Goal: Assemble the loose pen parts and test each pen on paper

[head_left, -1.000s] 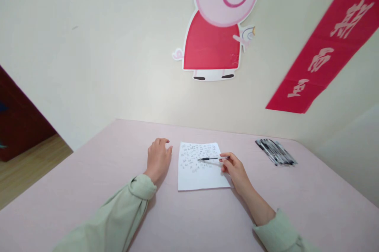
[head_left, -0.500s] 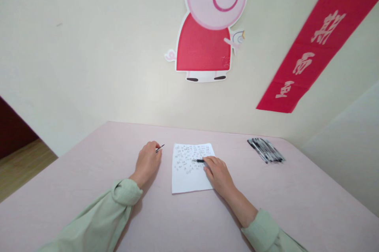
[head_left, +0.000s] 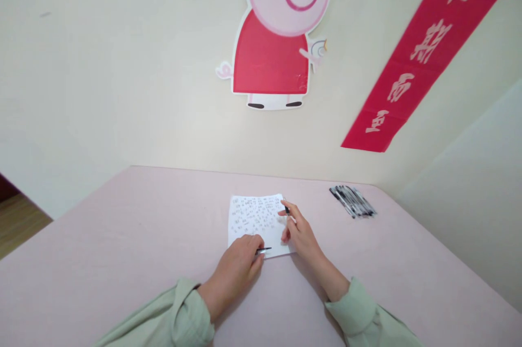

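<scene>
A white sheet of paper (head_left: 277, 246) covered with rows of handwriting lies in front of me on the table. At its lower left edge, my left hand (head_left: 240, 260) is closed on what looks like a black pen cap (head_left: 265, 249), its dark tip pointing right. Over the right side of the sheet, my right hand (head_left: 299, 233) holds a black pen (head_left: 286, 208) between its fingers, the pen tilted upward. Most of the pen is hidden by the fingers, which are partly bent.
Several black-and-clear pens (head_left: 353, 202) lie in a row at the back right of the pink table (head_left: 122, 238). A wall stands behind, with a pink pig cutout (head_left: 271, 59) and a red banner (head_left: 403, 75) on it.
My left hand has moved right and nearer to me, from beside the paper to its lower edge. My right hand has tilted the pen up off the writing. The view has shifted slightly right.
</scene>
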